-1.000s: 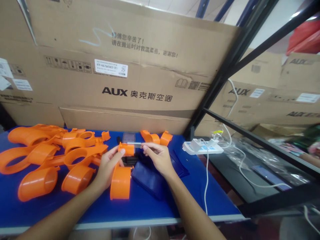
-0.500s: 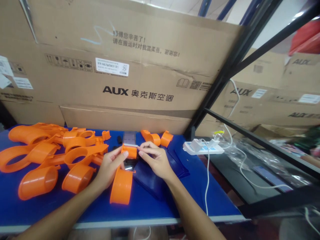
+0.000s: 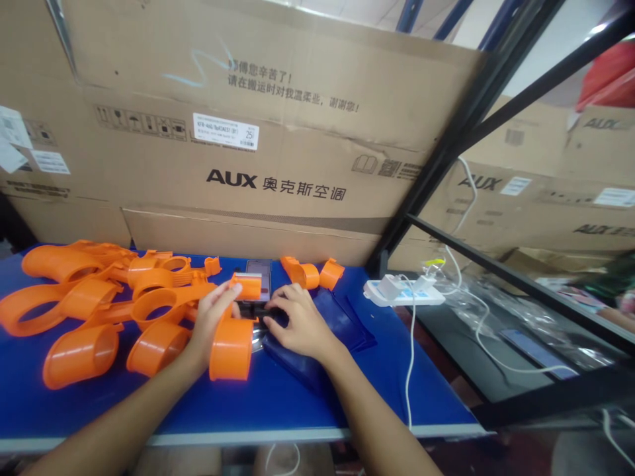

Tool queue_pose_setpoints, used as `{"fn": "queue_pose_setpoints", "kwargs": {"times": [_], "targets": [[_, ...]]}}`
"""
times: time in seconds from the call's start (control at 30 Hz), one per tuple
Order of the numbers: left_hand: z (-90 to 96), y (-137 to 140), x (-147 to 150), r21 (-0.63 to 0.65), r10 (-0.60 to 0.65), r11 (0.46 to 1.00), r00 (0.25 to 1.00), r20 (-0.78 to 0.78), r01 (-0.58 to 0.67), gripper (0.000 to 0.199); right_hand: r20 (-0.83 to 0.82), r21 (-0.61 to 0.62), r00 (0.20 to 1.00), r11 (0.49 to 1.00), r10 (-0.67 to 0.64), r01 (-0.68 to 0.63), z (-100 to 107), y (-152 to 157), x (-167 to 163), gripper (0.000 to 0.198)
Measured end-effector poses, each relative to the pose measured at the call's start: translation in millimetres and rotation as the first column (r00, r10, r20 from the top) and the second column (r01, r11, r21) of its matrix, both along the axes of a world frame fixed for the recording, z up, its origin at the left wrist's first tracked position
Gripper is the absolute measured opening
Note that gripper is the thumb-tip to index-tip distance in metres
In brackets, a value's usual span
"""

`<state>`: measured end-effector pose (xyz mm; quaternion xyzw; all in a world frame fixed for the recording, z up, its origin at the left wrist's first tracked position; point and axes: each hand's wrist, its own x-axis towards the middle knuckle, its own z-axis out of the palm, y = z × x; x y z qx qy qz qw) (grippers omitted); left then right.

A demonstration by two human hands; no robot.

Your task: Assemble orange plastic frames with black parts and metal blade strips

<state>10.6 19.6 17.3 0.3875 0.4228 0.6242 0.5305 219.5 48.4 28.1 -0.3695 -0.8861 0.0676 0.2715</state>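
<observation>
Between the thumb and fingers of my left hand [image 3: 212,320] is an orange plastic ring part [image 3: 231,350]. Its wide band hangs below, and a smaller orange section with a pale strip along its top edge sticks up at the fingertips. My right hand [image 3: 301,322] is curled down at the table just right of the part, its fingers closed round a black object [image 3: 276,317] whose kind I cannot make out. Something shiny and silvery [image 3: 256,341] shows below those fingers. Dark blue plastic sheeting [image 3: 342,318] lies under and beside the right hand.
A heap of orange ring parts [image 3: 94,297] covers the table's left side. Smaller orange pieces [image 3: 308,275] lie at the back. A phone [image 3: 262,268] rests behind my hands. At right stand a white power strip [image 3: 404,291] with cables and a black rack post [image 3: 446,152]. Cardboard boxes [image 3: 278,218] wall the back.
My left hand has drawn the orange part left, away from my right hand. The right hand has left the part's strip edge and come down onto the black object.
</observation>
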Motion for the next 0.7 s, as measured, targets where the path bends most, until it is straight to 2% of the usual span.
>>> {"fn": "queue_pose_setpoints", "kwargs": {"times": [0.13,0.53,0.63,0.7], "targets": [[-5.2,1.5,2.1,0.036,-0.040,0.998,0.997,-0.070,0.043,0.038,0.060,0.006,0.998,1.000,-0.010,0.010,1.2,-1.5,-3.7,0.016],[-8.2,3.7,2.3,0.050,-0.043,0.998,0.995,-0.090,0.048,0.035,0.075,-0.032,0.997,0.999,-0.032,0.034,-4.2,4.6,-9.4,0.013],[-5.3,2.5,1.4,0.050,-0.037,0.998,0.996,-0.087,0.042,0.036,0.042,-0.020,0.999,0.999,-0.028,0.029,-4.3,5.6,-9.1,0.012],[-2.3,1.0,0.0,0.052,-0.024,0.998,0.996,-0.085,0.028,0.037,-0.039,-0.012,0.999,1.000,-0.030,0.029,-3.2,6.5,-8.2,0.012]]}}
